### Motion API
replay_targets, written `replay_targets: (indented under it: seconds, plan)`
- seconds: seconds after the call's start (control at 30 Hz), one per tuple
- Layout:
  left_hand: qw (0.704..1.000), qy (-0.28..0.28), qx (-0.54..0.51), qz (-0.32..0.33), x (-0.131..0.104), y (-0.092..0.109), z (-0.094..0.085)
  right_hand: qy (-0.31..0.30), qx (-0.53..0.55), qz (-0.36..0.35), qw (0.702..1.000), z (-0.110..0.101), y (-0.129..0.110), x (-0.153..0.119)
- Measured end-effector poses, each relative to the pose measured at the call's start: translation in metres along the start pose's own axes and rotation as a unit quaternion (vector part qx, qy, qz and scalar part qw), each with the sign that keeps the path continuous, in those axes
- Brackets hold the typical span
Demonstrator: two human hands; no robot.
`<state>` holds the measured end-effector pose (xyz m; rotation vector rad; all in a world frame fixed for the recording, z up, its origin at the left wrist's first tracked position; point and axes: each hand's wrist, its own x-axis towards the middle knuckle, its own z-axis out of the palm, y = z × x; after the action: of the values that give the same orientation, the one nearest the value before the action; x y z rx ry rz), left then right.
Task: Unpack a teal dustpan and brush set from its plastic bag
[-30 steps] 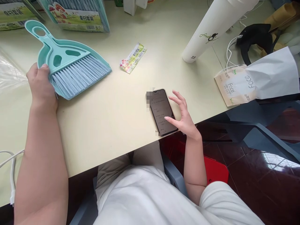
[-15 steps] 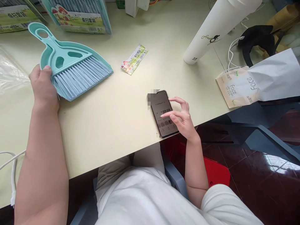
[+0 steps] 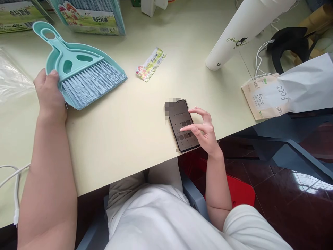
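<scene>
My left hand (image 3: 50, 92) grips the left edge of a teal dustpan (image 3: 53, 62), thumb on top. A small brush (image 3: 95, 83) with pale blue bristles is nested in the dustpan. Near the table's front edge lies a phone (image 3: 182, 121) with its screen lit. Over its right side is my right hand (image 3: 204, 130), fingers spread, one fingertip at the screen and another by the phone's right edge. A colourful paper label (image 3: 151, 64) lies on the table between the dustpan and a white tumbler.
Packaged brush sets (image 3: 91, 17) stand at the back left. The tall white tumbler (image 3: 231, 38) is at the back right, beside a paper bag (image 3: 267, 95) and a black curved object (image 3: 275, 45). Clear plastic (image 3: 13, 78) and a white cable (image 3: 17, 194) lie at the left.
The view has shifted slightly, so things on the table appear a little further right and up. Both hands keep nearly the same pose.
</scene>
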<state>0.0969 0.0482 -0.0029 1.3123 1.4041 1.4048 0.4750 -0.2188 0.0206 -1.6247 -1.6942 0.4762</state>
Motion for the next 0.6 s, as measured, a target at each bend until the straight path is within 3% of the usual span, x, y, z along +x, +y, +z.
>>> replay_targets:
  seconds: [0.13, 0.47, 0.6]
  plan:
    - [1.000, 0.003, -0.019, 0.002, 0.0023, -0.0029, -0.0005, 0.032, 0.016, 0.007, 0.999, -0.0005, 0.0007, -0.0017]
    - [1.000, 0.003, -0.002, 0.003, 0.0014, -0.0025, -0.0004, 0.031, 0.019, 0.004, 0.999, -0.0003, -0.0017, -0.0020]
    - [0.999, -0.029, -0.028, 0.005, -0.0071, 0.0039, -0.0027, 0.031, 0.021, -0.002, 0.999, -0.0006, -0.0015, -0.0020]
